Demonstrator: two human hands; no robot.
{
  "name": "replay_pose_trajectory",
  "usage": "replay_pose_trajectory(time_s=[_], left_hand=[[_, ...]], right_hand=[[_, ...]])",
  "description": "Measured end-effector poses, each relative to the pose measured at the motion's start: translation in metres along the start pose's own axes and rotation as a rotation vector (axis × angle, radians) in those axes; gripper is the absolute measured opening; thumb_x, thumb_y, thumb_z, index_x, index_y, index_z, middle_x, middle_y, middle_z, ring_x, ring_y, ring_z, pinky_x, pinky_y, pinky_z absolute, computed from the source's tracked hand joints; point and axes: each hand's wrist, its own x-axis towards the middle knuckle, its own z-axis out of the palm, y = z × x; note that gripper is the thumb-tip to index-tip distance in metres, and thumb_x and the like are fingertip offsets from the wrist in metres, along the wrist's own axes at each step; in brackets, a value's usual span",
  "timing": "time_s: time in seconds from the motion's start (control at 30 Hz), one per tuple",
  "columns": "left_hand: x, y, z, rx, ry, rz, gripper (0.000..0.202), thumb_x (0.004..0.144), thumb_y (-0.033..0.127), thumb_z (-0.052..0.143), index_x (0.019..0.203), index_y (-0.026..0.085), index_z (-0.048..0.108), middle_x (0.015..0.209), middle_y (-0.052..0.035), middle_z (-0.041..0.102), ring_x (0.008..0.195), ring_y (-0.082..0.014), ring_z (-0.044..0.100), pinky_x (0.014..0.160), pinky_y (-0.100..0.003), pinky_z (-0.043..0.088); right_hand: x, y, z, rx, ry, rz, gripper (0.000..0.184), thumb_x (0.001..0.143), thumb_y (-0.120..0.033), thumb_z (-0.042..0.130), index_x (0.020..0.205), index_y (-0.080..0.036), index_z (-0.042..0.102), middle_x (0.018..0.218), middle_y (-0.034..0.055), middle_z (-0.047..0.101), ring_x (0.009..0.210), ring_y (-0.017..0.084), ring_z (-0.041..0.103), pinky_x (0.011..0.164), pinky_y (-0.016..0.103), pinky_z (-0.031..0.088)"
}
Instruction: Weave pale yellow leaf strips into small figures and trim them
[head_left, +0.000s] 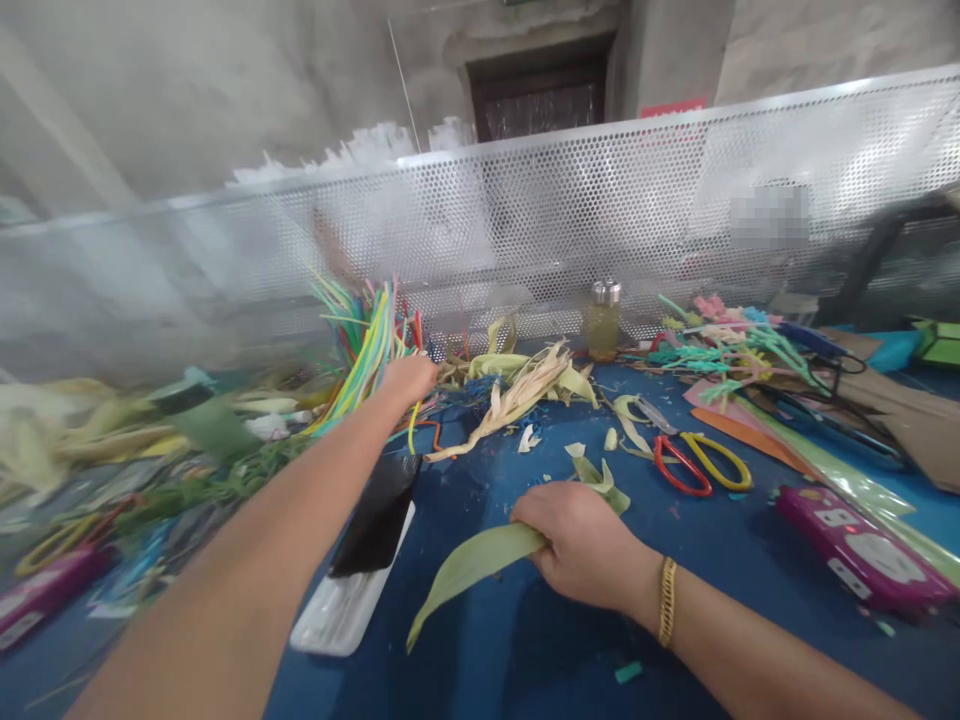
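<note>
In the middle foreground my right hand (577, 545) is closed around a green corn husk (476, 570). One long end hangs down to the left, and a shorter piece shows behind my knuckles. My left hand (409, 378) reaches far forward, against a bunch of long, thin coloured stems (367, 345) that look like pipe cleaners. Its fingers are hidden behind the back of the hand. Just right of it lies a bundle of dry corn husks (525, 390). Beneath my left forearm a black phone (379, 520) rests on a white case-like object (337, 620).
Scissors (690, 465) with red and yellow handles lie right of centre, near a lidded jar (604, 325). Further right are a purple device (862, 550) and coloured fuzzy stems (720, 345). Leaves and husks (97, 430) crowd the left. A perforated metal panel (555, 215) stands behind.
</note>
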Motion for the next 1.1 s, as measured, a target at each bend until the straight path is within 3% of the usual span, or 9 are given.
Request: replay_pose_trajectory(time_s=[0.13, 0.27, 0.43, 0.57, 0.7, 0.8, 0.9, 1.03, 1.1], left_hand=[[-0.029, -0.026, -0.051, 0.112, 0.117, -0.162, 0.011, 0.068, 0.024, 0.067, 0.060, 0.017, 0.067, 0.071, -0.0110, 0.067, 0.081, -0.0284, 0.062, 0.067, -0.031, 0.036], [-0.078, -0.014, -0.071, -0.313, 0.170, -0.236, 0.014, 0.067, 0.032, 0.073, 0.067, 0.019, 0.068, 0.067, -0.0043, 0.066, 0.063, -0.0183, 0.057, 0.058, -0.027, 0.034], [-0.132, 0.058, -0.057, -1.204, -0.039, -0.398, 0.023, 0.061, 0.026, 0.080, 0.067, 0.016, 0.061, 0.057, -0.0006, 0.058, 0.048, -0.0078, 0.047, 0.045, -0.019, 0.029], [-0.160, 0.121, -0.045, -1.619, -0.197, -0.421, 0.024, 0.063, 0.018, 0.080, 0.067, 0.015, 0.057, 0.058, 0.0010, 0.055, 0.048, -0.0046, 0.047, 0.042, -0.012, 0.032], [-0.175, 0.161, -0.034, -1.868, -0.304, -0.450, 0.023, 0.065, 0.015, 0.080, 0.071, 0.015, 0.057, 0.062, 0.0020, 0.055, 0.052, -0.0037, 0.051, 0.043, -0.009, 0.035], [-0.182, 0.176, -0.028, -1.956, -0.379, -0.430, 0.027, 0.062, 0.016, 0.082, 0.071, 0.015, 0.057, 0.067, 0.0022, 0.056, 0.054, -0.0035, 0.052, 0.043, -0.009, 0.035], [-0.187, 0.181, -0.026, -1.837, -0.366, -0.373, 0.029, 0.061, 0.025, 0.085, 0.074, 0.016, 0.060, 0.076, -0.0002, 0.062, 0.060, -0.0062, 0.057, 0.046, -0.012, 0.037], [-0.186, 0.178, -0.025, -1.449, -0.010, -0.259, 0.037, 0.063, 0.038, 0.082, 0.090, 0.018, 0.067, 0.091, -0.0047, 0.068, 0.083, -0.0158, 0.063, 0.064, -0.022, 0.047], [-0.183, 0.177, -0.023, -1.388, 0.156, -0.195, 0.042, 0.063, 0.040, 0.081, 0.097, 0.020, 0.067, 0.099, -0.0054, 0.069, 0.091, -0.0187, 0.063, 0.075, -0.027, 0.048]], right_hand=[[-0.006, 0.002, -0.005, -0.167, 0.059, 0.176, 0.024, 0.072, -0.018, 0.054, 0.094, -0.018, 0.065, 0.091, 0.0106, 0.065, 0.092, 0.027, 0.057, 0.080, 0.040, 0.041], [-0.011, 0.009, -0.014, 0.006, 0.173, 0.106, 0.054, 0.072, -0.034, 0.066, 0.124, -0.022, 0.060, 0.125, 0.0134, 0.060, 0.120, 0.034, 0.049, 0.102, 0.053, 0.033], [0.006, 0.013, -0.032, 0.536, 0.457, 0.261, 0.043, 0.083, -0.044, 0.060, 0.120, -0.022, 0.064, 0.123, 0.0104, 0.064, 0.115, 0.025, 0.057, 0.100, 0.043, 0.042], [0.019, 0.006, -0.034, 0.881, 0.490, 0.346, 0.042, 0.078, -0.040, 0.068, 0.116, -0.021, 0.066, 0.124, 0.0100, 0.065, 0.112, 0.022, 0.059, 0.097, 0.038, 0.045], [0.021, -0.003, -0.028, 1.193, 0.447, 0.310, 0.031, 0.077, -0.042, 0.067, 0.098, -0.019, 0.068, 0.105, 0.0074, 0.069, 0.100, 0.018, 0.061, 0.092, 0.034, 0.046], [0.019, -0.006, -0.028, 1.239, 0.452, 0.282, 0.026, 0.077, -0.043, 0.067, 0.085, -0.018, 0.065, 0.083, 0.0022, 0.066, 0.079, 0.014, 0.059, 0.078, 0.030, 0.047], [0.016, -0.003, -0.034, 1.147, 0.458, 0.280, 0.024, 0.079, -0.042, 0.064, 0.076, -0.018, 0.058, 0.071, -0.0012, 0.059, 0.065, 0.012, 0.053, 0.065, 0.027, 0.044], [0.011, 0.008, -0.040, 0.593, 0.580, 0.230, 0.017, 0.078, -0.032, 0.064, 0.075, -0.018, 0.057, 0.077, 0.0011, 0.063, 0.073, 0.014, 0.055, 0.071, 0.028, 0.041], [0.010, 0.011, -0.039, 0.377, 0.558, 0.187, 0.013, 0.078, -0.028, 0.064, 0.075, -0.017, 0.059, 0.078, 0.0019, 0.065, 0.074, 0.014, 0.056, 0.072, 0.028, 0.039]])
